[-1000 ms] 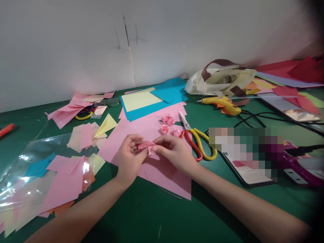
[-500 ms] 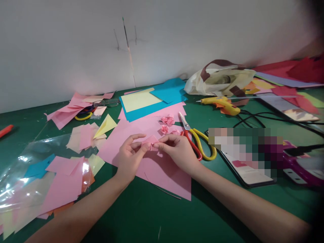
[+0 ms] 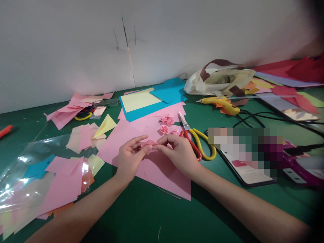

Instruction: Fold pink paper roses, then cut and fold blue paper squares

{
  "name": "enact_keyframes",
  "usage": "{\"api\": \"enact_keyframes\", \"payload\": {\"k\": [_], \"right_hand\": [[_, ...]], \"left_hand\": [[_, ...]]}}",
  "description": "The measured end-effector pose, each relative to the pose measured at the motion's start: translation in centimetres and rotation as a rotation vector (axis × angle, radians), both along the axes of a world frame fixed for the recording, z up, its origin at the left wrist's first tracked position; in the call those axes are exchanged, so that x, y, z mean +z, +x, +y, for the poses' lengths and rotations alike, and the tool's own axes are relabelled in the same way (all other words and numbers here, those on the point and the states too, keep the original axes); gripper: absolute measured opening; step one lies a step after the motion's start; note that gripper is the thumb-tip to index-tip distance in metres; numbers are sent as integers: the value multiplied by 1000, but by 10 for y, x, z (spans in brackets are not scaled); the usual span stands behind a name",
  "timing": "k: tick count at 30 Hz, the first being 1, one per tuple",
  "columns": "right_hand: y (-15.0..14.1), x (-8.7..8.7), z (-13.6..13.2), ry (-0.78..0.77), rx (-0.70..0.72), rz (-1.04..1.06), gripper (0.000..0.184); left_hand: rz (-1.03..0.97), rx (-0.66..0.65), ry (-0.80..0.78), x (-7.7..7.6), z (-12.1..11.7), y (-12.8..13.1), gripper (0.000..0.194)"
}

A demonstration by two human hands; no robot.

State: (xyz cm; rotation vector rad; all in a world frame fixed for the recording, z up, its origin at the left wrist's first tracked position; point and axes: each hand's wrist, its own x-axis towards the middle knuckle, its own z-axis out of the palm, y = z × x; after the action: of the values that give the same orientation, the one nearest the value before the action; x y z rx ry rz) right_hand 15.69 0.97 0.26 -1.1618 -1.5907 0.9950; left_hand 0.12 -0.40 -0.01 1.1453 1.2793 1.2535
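Observation:
Between my hands is a small folded piece of pink paper (image 3: 149, 142), held above a large pink sheet (image 3: 174, 184). My left hand (image 3: 130, 157) pinches its left side between thumb and fingers. On the other side, my right hand (image 3: 177, 150) is closed with thumb and forefinger at the paper's right edge. Parts of the folded piece are hidden by the fingertips. Small pink paper flowers (image 3: 164, 129) lie just beyond my right hand. Scissors (image 3: 196, 135) with red and yellow handles rest open-bladed to its right. A thin wire (image 3: 164, 191) lies across the sheet's near edge.
Blue sheets (image 3: 169, 91) with a cream one lie at the back. A yellow glue gun (image 3: 222, 104), a cloth bag (image 3: 220, 79) and a phone (image 3: 250, 172) are on the right. Left are a clear plastic bag (image 3: 22, 158) with paper pieces and a yellow folded paper (image 3: 106, 126).
The folded pink paper has tilted, so less of its face shows. My right fingers have shifted slightly around its edge; both hands stay in nearly the same place.

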Motion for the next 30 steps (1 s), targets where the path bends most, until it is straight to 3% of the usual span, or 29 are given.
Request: {"api": "enact_keyframes", "payload": {"k": [4,8,14,18,22,30], "right_hand": [[-1,-1,-2,-1,16,23,7],[-3,-4,-3,-83,102,117,36],[-5,-7,0,-116,113,248,24],[-3,-5,1,11,54,111,6],[-1,-3,0,139,21,-12,11],[0,-4,-1,140,-5,-21,10]], "left_hand": [[22,11,28,-1,0,-1,35],[40,75,46,0,0,-2,32],[-11,39,4,2,0,-1,33],[-53,60,19,0,1,-1,26],[86,73,149,-4,3,-2,3],[170,16,154,1,1,-1,16]]}}
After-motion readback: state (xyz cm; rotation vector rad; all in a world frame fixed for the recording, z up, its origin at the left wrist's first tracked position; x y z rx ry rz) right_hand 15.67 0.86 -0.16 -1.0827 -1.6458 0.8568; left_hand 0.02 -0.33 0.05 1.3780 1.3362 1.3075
